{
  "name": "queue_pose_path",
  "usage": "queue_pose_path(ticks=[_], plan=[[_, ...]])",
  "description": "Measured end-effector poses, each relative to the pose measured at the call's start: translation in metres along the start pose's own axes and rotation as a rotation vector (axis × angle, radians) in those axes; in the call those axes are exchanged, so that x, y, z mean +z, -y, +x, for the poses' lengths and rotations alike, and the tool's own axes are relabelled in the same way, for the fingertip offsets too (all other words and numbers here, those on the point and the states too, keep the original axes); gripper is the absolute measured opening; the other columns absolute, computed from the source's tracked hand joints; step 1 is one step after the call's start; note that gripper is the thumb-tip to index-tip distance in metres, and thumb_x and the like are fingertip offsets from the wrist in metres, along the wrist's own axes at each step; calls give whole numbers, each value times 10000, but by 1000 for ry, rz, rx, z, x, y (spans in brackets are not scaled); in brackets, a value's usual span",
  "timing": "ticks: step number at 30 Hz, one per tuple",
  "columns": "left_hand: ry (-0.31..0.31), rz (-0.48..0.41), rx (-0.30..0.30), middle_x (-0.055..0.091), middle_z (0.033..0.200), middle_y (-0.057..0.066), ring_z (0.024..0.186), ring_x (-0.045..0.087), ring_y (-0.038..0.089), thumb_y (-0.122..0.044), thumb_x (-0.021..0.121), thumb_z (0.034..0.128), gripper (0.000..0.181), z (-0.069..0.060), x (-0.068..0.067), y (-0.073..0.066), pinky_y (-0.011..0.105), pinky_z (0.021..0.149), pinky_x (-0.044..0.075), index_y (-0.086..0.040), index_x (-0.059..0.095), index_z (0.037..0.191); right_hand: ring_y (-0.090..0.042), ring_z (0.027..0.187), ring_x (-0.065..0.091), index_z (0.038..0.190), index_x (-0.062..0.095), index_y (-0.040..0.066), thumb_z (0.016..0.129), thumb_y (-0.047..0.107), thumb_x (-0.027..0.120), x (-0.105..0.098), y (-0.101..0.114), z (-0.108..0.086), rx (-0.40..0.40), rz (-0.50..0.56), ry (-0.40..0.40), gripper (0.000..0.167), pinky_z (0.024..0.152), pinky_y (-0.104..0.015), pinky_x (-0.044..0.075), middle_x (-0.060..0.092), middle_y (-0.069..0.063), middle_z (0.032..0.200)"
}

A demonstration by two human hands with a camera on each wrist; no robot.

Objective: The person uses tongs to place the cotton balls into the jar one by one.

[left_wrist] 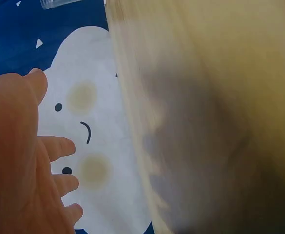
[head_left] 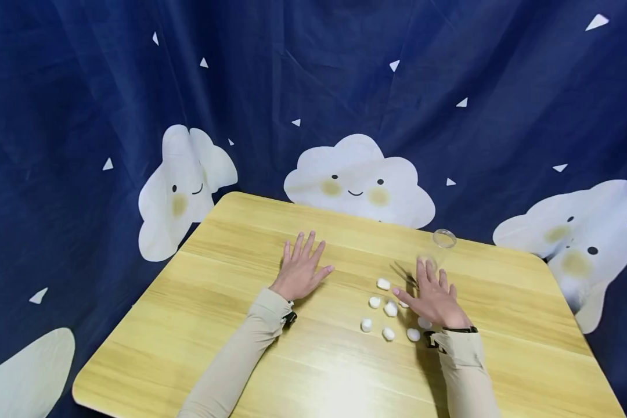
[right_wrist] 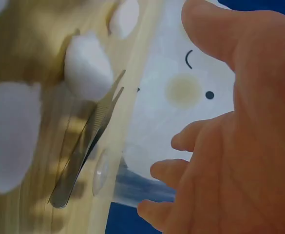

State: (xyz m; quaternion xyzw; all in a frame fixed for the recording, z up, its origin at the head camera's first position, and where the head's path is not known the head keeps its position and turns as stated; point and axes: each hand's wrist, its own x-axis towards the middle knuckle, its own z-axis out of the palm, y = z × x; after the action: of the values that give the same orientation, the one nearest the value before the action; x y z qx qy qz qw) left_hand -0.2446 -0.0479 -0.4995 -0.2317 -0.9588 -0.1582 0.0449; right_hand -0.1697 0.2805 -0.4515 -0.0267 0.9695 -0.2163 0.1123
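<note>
Tweezers (right_wrist: 85, 141) on the desk (head_left: 214, 255), just beside your right hand (head_left: 432, 299), fingers spread apart | cotton balls (head_left: 391, 308), clear jar (head_left: 440, 251) near it | your left hand (head_left: 300, 274) well apart, fingers also spread

Navy curtain (head_left: 324, 69) is hanging behind the wooden table (head_left: 188, 313); smiling white clouds (head_left: 357, 168) and small white triangles (head_left: 394, 65) are showing across it.

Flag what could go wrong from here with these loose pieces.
The loose white balls might scatter if the right grip brushes them. The clear jar, near the far edge of the table, could tip if bumped. The tweezers lie close to both and might get knocked.
</note>
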Motion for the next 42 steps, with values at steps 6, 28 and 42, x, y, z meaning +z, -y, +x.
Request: queue_pose_path(ticks=[6, 28, 42], plan=[[43, -83, 34, 99, 1738, 207, 1608, 75, 472, -561, 339, 1094, 715, -1, 0, -8, 740, 1286, 95, -95, 287, 1634, -691, 1489, -11, 1642, 6, -20, 1020, 612, 516, -7, -9, -4, -23, 33, -3, 1022, 1151, -883, 52, 0, -361, 1689], [245, -681, 43, 256, 1729, 61, 1578, 318, 275, -611, 344, 1079, 724, 29, -3, -60, 482, 1323, 291, -195, 220, 1659, -660, 1465, 178, 1580, -1, -165, 1064, 506, 508, -36, -67, 1, -8, 162, -52, 988, 1185, -768, 274, 82, -468, 1615], [207, -874, -70, 342, 1696, 46, 1557, 367, 229, -483, 457, 1090, 668, 72, 8, -110, 429, 1304, 344, -183, 252, 1651, -654, 1482, 164, 1590, -178, -58, 1082, 456, 490, -40, -86, 31, 51, 340, -101, 984, 1220, -732, 287, -36, -393, 1665]])
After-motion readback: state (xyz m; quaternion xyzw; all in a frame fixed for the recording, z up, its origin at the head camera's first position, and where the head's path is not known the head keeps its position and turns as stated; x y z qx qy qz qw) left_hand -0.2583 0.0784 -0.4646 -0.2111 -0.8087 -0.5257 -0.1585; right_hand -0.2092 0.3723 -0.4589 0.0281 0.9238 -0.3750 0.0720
